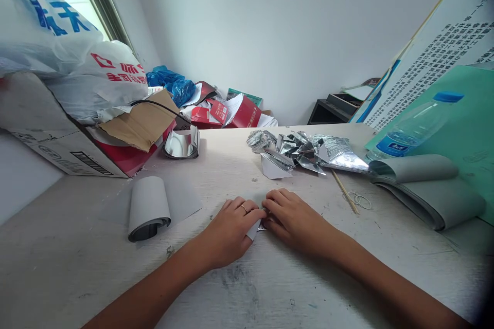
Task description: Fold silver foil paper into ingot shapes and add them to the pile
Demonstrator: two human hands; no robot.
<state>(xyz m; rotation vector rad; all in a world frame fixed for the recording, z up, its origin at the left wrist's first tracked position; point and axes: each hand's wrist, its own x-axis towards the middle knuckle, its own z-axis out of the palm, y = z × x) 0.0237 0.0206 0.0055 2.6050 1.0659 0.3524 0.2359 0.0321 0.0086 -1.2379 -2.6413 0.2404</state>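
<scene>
Near the middle of the table, my left hand, with a ring on one finger, is closed on a small folded piece of grey-and-silver sheet. From the other side my right hand pinches the same piece, and the fingertips of both hands nearly meet over it. Most of the piece is hidden under the fingers. Beyond my hands lies a pile of folded shiny silver foil pieces. To the left stands a roll of grey sheet, with a translucent sheet under it.
A box topped with plastic bags stands at left, beside a smaller silver roll. At right are a thin stick, rubber bands, folded grey sheets and a tilted bottle. Red boxes lie beyond the table.
</scene>
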